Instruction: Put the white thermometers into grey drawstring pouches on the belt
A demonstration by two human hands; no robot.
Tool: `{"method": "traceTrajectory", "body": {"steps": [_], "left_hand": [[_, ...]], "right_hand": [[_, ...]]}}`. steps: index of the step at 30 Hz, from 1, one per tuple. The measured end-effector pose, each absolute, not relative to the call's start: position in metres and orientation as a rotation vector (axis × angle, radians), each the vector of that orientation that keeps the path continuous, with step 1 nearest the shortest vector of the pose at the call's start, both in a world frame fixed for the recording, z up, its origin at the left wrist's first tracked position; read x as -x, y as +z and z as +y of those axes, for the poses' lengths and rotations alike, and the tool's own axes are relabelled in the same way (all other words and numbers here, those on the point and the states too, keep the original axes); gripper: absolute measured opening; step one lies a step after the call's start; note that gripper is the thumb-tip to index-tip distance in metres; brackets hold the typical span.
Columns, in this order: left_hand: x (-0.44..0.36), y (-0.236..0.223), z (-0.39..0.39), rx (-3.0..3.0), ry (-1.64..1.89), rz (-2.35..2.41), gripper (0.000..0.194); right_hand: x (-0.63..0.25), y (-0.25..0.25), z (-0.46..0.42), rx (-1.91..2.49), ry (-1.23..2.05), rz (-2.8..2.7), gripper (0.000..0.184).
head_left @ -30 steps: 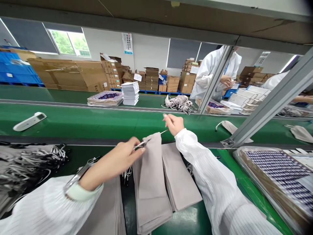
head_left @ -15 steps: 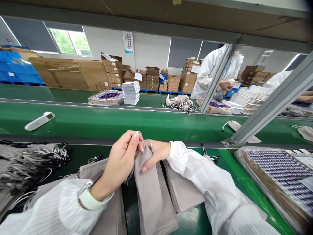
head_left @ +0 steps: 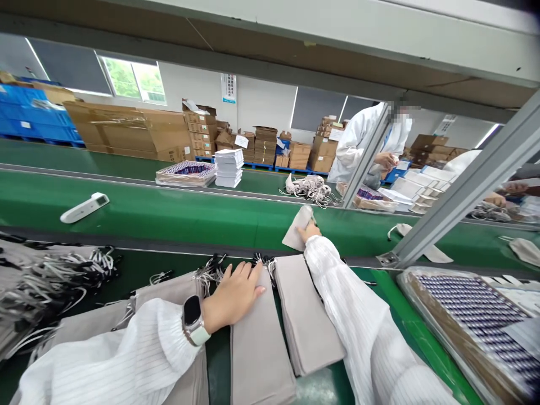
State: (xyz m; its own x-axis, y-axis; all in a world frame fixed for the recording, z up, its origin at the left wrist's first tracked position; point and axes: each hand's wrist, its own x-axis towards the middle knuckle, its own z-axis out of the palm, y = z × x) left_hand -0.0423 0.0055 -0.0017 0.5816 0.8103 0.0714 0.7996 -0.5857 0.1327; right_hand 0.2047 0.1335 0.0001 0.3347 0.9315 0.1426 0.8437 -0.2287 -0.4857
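Observation:
My right hand [head_left: 310, 231] is stretched out over the green conveyor belt [head_left: 228, 219], its fingers closed on a grey drawstring pouch [head_left: 296, 228]. Flat on the top end of a stack of grey pouches [head_left: 262, 354] lies my left hand [head_left: 237, 295], fingers spread, near the white cords and black cord stoppers. Beside it, to the right, is another pouch stack [head_left: 310, 320], partly behind my right sleeve. More pouches with tangled white cords [head_left: 90, 264] are heaped at the left.
A white handheld device [head_left: 84, 208] rests on the belt at left. A wrapped tray of small patterned items [head_left: 468, 298] stands at right, behind a slanting metal post [head_left: 464, 191]. Across the belt, a person in a white coat [head_left: 358, 140] works near stacked white paper [head_left: 228, 167].
My right hand has moved forward and right from the pouch stack to the belt with a pouch. My left hand has let go of its pinch and now lies spread on the stack.

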Motion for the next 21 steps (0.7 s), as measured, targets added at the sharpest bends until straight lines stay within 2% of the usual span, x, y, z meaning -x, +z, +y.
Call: {"method": "traceTrajectory", "body": {"steps": [3, 6, 11, 13, 16, 21], "left_hand": [[0.046, 0.003, 0.015, -2.780, 0.201, 1.296, 0.046], [0.051, 0.003, 0.025, -2.837, 0.215, 1.236, 0.042], [0.055, -0.006, 0.037, -2.841, 0.416, 1.472, 0.035], [0.055, -0.009, 0.040, -2.790, 0.484, 1.505, 0.034], [0.053, -0.009, 0.044, -2.596, 0.541, 1.521, 0.028], [0.053, -0.008, 0.046, -2.328, 0.759, 1.410, 0.027]], "right_hand": [[-0.198, 0.000, 0.136, 2.110, 0.263, -1.621, 0.051], [-0.187, 0.022, 0.133, 1.959, 0.271, -1.758, 0.048], [-0.144, 0.036, 0.094, 1.316, 0.550, -2.384, 0.036], [-0.125, 0.021, 0.074, 1.153, 0.379, -2.496, 0.038], [-0.107, -0.006, 0.055, 1.199, 0.064, -2.433, 0.042], [-0.103, -0.017, 0.051, 1.242, -0.012, -2.392, 0.034]]}}
